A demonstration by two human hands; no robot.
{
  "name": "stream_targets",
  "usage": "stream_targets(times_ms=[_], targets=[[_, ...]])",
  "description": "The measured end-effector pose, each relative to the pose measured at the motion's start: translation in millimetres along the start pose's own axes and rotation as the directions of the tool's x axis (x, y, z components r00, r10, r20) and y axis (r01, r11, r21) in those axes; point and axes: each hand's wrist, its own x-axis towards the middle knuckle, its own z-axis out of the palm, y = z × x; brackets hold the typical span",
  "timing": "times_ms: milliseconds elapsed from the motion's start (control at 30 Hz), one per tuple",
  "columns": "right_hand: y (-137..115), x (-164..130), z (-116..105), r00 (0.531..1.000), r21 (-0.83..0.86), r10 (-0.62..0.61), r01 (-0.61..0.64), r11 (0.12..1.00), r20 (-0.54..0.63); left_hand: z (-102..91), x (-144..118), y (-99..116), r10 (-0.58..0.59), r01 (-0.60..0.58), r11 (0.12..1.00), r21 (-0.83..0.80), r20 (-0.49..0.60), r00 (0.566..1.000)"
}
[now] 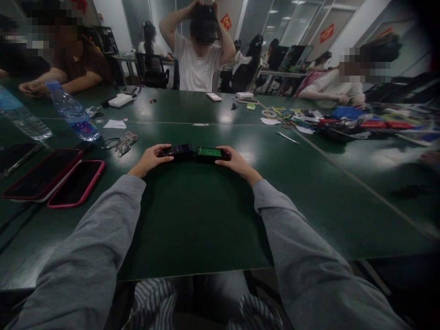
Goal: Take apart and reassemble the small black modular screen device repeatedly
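Left hand (149,160) gripped black cover (178,151), right hand (236,162) gripped tray with green board (210,153); halves touching at 12 o'clock. Separating step judged underway; next needed steady outward pull.

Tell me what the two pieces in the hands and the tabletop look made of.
Left piece: likely black plastic, glossy, light glints on top. Right piece: black shell, probably plastic, holding a green circuit board, matte with pale specks. Table: dark green, smooth, semi-gloss laminate or painted board by the ceiling-light reflections; cannot tell which.
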Motion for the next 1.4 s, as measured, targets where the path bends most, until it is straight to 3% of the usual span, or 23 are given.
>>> stream_targets(times_ms=[167,367,633,833,1000,1200,1400], targets=[[13.2,5.7,11.3,0.976,-0.151,-0.021,-0.013,0.988,-0.219,2.2,4.8,-9.6,0.083,-0.076,0.996,0.048,-0.148,0.985],[14.8,5.7,14.0,0.97,-0.231,-0.066,0.01,0.973,-0.234,-2.3,10.8,-26.2,0.165,-0.115,0.976,0.187,-0.279,0.946],[10.4,4.1,13.2,0.976,-0.255,-0.054,-0.002,0.967,-0.211,-0.9,6.6,-20.9,0.114,-0.063,0.978,0.197,-0.255,0.96],[9.1,3.2,13.1,0.977,-0.248,-0.051,-0.002,0.969,-0.207,0.7,3.8,-15.9,0.123,-0.106,0.991,0.084,-0.231,0.965],[8.6,2.5,12.9,0.977,-0.264,-0.05,-0.008,0.964,-0.209,2.1,2.1,-12.4,0.136,-0.113,0.986,0.123,-0.203,0.97],[7.4,3.0,12.8,0.978,-0.279,-0.054,-0.005,0.96,-0.203,3.7,1.2,-8.7,0.131,-0.103,0.985,0.135,-0.213,0.968],[6.2,2.7,13.0,0.977,-0.278,-0.065,0.006,0.961,-0.203,4.4,1.2,-6.7,0.097,-0.092,0.995,0.033,-0.289,0.952]])
